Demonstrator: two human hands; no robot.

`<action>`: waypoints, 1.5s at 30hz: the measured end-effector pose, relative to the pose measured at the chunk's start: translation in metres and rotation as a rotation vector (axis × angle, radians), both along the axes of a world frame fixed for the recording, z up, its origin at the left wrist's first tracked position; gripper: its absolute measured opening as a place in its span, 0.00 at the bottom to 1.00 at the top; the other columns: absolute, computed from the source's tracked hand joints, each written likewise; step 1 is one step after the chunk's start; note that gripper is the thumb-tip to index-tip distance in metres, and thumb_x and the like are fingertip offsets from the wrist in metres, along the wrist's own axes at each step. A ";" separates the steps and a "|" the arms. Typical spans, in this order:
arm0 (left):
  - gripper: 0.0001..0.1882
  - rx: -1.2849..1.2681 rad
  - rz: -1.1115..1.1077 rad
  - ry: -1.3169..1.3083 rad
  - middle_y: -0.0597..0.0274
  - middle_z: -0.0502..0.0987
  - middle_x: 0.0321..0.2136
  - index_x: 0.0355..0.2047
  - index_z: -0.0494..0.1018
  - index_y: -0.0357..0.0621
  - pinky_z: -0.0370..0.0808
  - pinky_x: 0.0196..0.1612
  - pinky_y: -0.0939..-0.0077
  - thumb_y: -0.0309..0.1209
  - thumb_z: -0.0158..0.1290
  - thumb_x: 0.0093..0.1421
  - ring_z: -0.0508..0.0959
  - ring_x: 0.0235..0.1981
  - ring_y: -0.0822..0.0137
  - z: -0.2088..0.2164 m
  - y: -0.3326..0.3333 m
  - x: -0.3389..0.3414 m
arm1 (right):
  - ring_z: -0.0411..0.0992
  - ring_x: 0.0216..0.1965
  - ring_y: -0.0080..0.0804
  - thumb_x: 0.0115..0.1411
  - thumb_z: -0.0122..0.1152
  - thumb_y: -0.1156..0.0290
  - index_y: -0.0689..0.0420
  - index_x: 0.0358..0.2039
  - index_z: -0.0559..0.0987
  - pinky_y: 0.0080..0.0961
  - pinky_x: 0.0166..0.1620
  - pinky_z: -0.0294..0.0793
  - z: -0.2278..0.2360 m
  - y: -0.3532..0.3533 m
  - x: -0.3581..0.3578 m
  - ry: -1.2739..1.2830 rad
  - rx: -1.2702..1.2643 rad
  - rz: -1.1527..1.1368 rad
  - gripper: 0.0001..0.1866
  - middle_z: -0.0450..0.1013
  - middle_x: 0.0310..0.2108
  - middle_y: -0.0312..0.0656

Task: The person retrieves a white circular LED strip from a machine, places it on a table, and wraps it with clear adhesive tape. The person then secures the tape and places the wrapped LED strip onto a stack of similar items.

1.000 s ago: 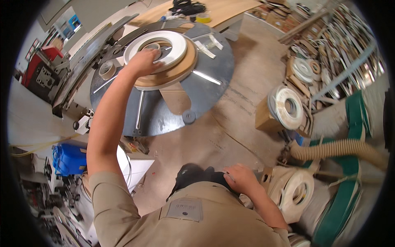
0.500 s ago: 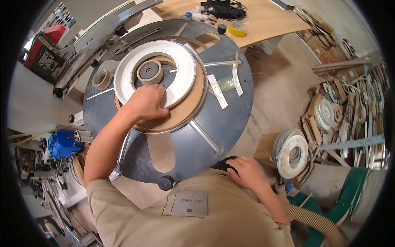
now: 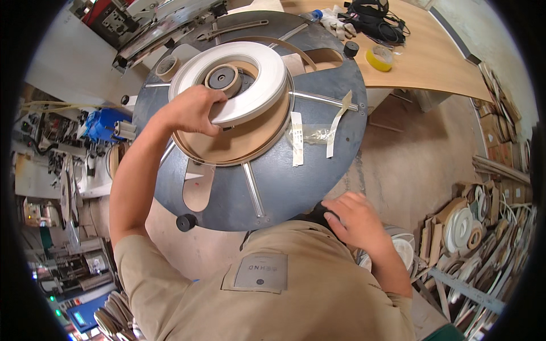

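Resting now at the near-left rim of the white coil of edge-banding tape (image 3: 242, 79), the left hand (image 3: 190, 111) sat further over the ring's middle half a second ago; the view has also swung so that the dark grey round steel turntable (image 3: 273, 182) fills the centre, where a second ago it lay up and to the left. Judged from this, the coil is being seated or turned on its hub, not lifted away.

Item 1. Left hand: fingers curled together over the coil's outer edge, thumb side towards the tan cardboard hub core (image 3: 223, 77); clamped on the coil rim, with no gap showing between fingers and tape.

Item 2. White coil: lying flat, ringed around the hub core, on a round brown fibreboard disc (image 3: 239, 148) that itself sits on the turntable.

Item 3. Right hand (image 3: 355, 221): fingers loosely bent and spread, pressed on a dark object at the turntable's near edge, against the beige shirt (image 3: 273, 295); whether it grips that object cannot be told.

Item 4. Loose white tape strips (image 3: 297, 139) lie on the turntable right of the disc.

Item 5. Yellow tape roll (image 3: 379, 58) on the pale wooden tabletop (image 3: 432, 62), well apart from both hands.
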State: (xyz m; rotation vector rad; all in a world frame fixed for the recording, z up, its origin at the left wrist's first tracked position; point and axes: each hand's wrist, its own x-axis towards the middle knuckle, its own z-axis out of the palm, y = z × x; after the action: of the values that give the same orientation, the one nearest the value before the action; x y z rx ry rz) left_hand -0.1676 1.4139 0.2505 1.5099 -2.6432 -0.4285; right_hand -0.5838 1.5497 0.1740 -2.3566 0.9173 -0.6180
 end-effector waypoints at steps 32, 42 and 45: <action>0.39 -0.186 -0.046 -0.040 0.44 0.77 0.46 0.54 0.71 0.36 0.72 0.57 0.54 0.22 0.62 0.34 0.75 0.50 0.40 0.109 -0.012 0.011 | 0.79 0.37 0.55 0.44 0.65 0.73 0.64 0.42 0.77 0.45 0.42 0.78 0.163 -0.260 0.193 0.361 -0.560 0.571 0.21 0.80 0.32 0.54; 0.33 -0.909 -0.498 -0.284 0.42 0.76 0.48 0.51 0.69 0.37 0.76 0.51 0.61 0.26 0.64 0.42 0.78 0.49 0.49 0.219 -0.039 -0.173 | 0.76 0.30 0.56 0.38 0.68 0.73 0.62 0.37 0.73 0.44 0.33 0.75 0.268 -0.260 -0.011 0.102 -1.127 0.428 0.22 0.75 0.28 0.53; 0.32 -1.099 -0.599 -0.323 0.42 0.76 0.48 0.51 0.70 0.36 0.76 0.50 0.61 0.26 0.64 0.41 0.78 0.49 0.49 0.244 -0.031 -0.241 | 0.75 0.30 0.57 0.39 0.67 0.74 0.62 0.38 0.73 0.43 0.32 0.74 0.288 -0.255 -0.077 -0.060 -1.223 0.380 0.22 0.74 0.27 0.53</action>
State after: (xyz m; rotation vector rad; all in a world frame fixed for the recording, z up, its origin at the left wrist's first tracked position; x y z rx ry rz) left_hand -0.4082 1.3832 0.4943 0.4581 -2.6435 1.1558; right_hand -0.6608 1.2948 0.4624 -3.3653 -0.0768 -1.3186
